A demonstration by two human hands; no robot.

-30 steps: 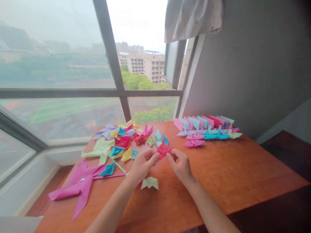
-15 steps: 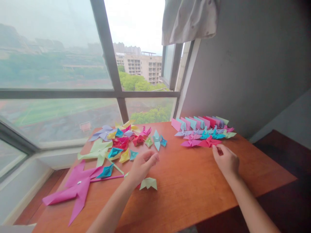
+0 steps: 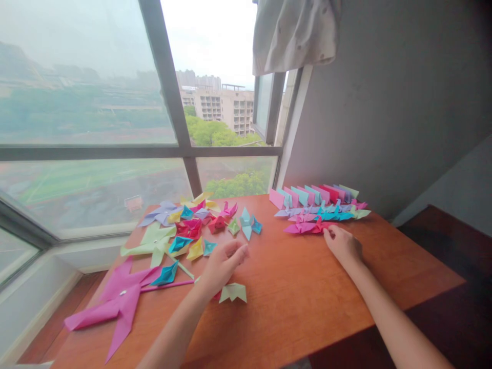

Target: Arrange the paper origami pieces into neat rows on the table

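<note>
My right hand (image 3: 345, 246) pinches the near right end of a red paper crane (image 3: 319, 225) at the front of the rows of cranes. Touching or almost touching that crane on its left is a pink paper crane (image 3: 299, 226). Behind them sit purple, blue, pink and green cranes, such as a blue crane (image 3: 338, 213). My left hand (image 3: 226, 261) hovers over the middle of the table with its fingers curled in, and nothing shows in it. Below it lies a pale green folded paper piece (image 3: 233, 292), partly hidden by my wrist along with something red.
Folded cards (image 3: 328, 193) stand in a row at the back right of the wooden table (image 3: 292, 297). At the left lie a magenta pinwheel (image 3: 126, 300), a green pinwheel (image 3: 154, 241) and several small origami pieces, including a yellow one (image 3: 195, 249). A window (image 3: 226, 150) borders the back.
My right hand has moved left, and the red crane has shifted with it towards the pink crane. My left hand stays nearly still. The whole view has shifted slightly.
</note>
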